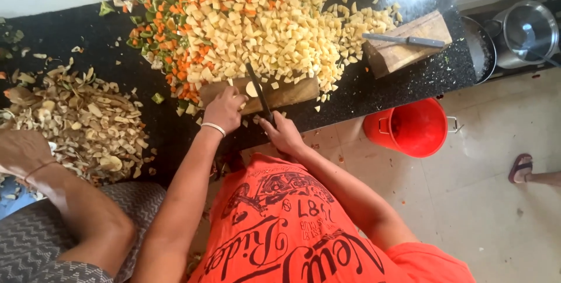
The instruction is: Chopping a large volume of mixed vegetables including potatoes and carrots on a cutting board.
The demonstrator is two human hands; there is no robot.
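My left hand point(225, 108), with a white band at the wrist, presses a pale potato piece point(252, 89) onto a wooden cutting board point(295, 92). My right hand point(283, 133) grips the handle of a dark knife point(257, 89) whose blade lies across the board beside the potato piece. Just beyond the board, a big heap of diced potato point(274, 26) spreads over the black counter point(70, 32). Diced carrot and green vegetable point(172, 32) mix into its left side.
A heap of peels point(82, 119) lies on the counter's left, where another person's hand point(20, 150) rests. A second wooden board point(412, 52) carries a knife point(403, 40). On the right are a red bucket point(409, 128), a steel pot point(529, 32), and a sandalled foot point(522, 168).
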